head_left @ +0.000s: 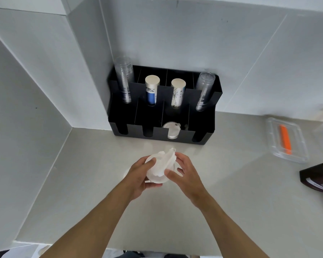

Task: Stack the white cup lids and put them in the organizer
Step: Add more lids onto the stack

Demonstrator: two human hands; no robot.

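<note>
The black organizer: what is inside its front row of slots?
In the organizer, the third front slot from the left holds clear lids. The other three front slots look dark; their bottoms are hidden by the front wall.

Bright, even, diffuse light; soft shadows only, faint on the counter [222, 183] beneath the hands; white lids [161, 167] blown out and motion-blurred; organizer [119, 112] interior crushed black; strong wide-angle bending at edges; right-edge items soft.
</note>
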